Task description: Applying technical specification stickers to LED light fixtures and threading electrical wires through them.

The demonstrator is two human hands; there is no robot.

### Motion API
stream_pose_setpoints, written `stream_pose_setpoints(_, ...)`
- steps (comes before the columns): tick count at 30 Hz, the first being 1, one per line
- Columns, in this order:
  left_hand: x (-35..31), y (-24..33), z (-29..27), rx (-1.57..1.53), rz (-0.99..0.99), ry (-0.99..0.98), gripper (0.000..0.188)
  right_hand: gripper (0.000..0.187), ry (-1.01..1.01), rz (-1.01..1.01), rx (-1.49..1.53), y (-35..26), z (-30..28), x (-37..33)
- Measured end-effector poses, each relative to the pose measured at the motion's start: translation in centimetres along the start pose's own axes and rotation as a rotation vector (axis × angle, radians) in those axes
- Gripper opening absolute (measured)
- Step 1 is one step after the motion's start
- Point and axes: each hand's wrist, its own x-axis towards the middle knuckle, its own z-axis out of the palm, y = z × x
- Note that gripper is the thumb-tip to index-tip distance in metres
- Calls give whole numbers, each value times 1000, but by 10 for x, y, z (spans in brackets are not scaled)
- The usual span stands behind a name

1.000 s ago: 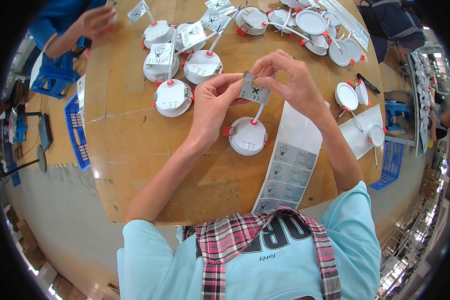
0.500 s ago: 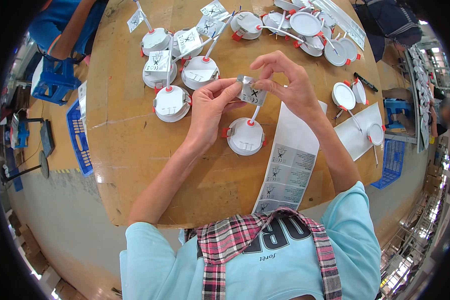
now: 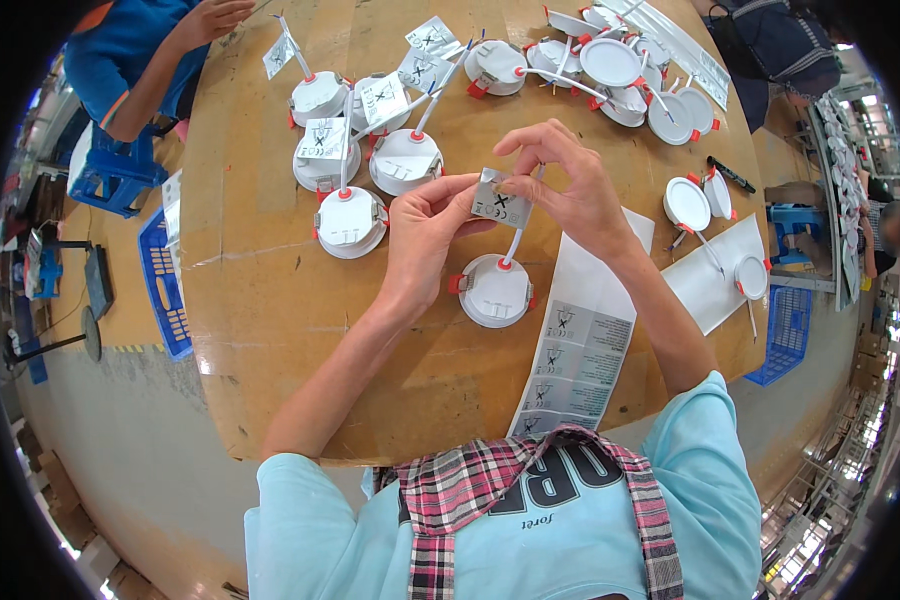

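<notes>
Between my two hands is a small silvery label [image 3: 502,205], folded around the white cable of a round white downlight [image 3: 496,291]. My left hand [image 3: 425,230] pinches the label's left edge between thumb and fingers. With thumb and forefinger my right hand [image 3: 570,190] grips its upper right part, beside the cable; the other fingers are curled above. The downlight lies below my hands on the table, its back up, with red-tipped spring clips at its sides. Right of it is a sheet of labels [image 3: 578,350], its upper part bare backing, partly under my right forearm.
Several downlights with labelled cables [image 3: 350,222] stand at the left. A pile of downlights [image 3: 610,62] lies at the far right. Near the right edge are a black marker [image 3: 732,175], a white sheet [image 3: 715,275] and more downlights [image 3: 687,204]. A co-worker's hand [image 3: 210,22] is at the far left.
The label has turned flatter and now sits against the cable, my right fingers shifting with it. The co-worker's hand has come into view at the far left. The view has shifted slightly.
</notes>
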Motion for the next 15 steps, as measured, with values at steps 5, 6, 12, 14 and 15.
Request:
stream_pose_setpoints(5,0,1,1,0,-3,-4,25,26,6,19,-9,0,1,0)
stream_pose_setpoints(6,0,1,1,-2,-7,0,25,26,6,18,-8,0,2,0)
stream_pose_setpoints(12,0,2,1,17,-2,0,24,26,8,0,-47,0,2,0)
stream_pose_setpoints(14,-1,2,1,20,-2,-2,24,25,2,-6,-61,-1,1,0)
stream_pose_setpoints(15,-1,3,1,24,0,-4,24,25,2,-5,-61,-1,1,0)
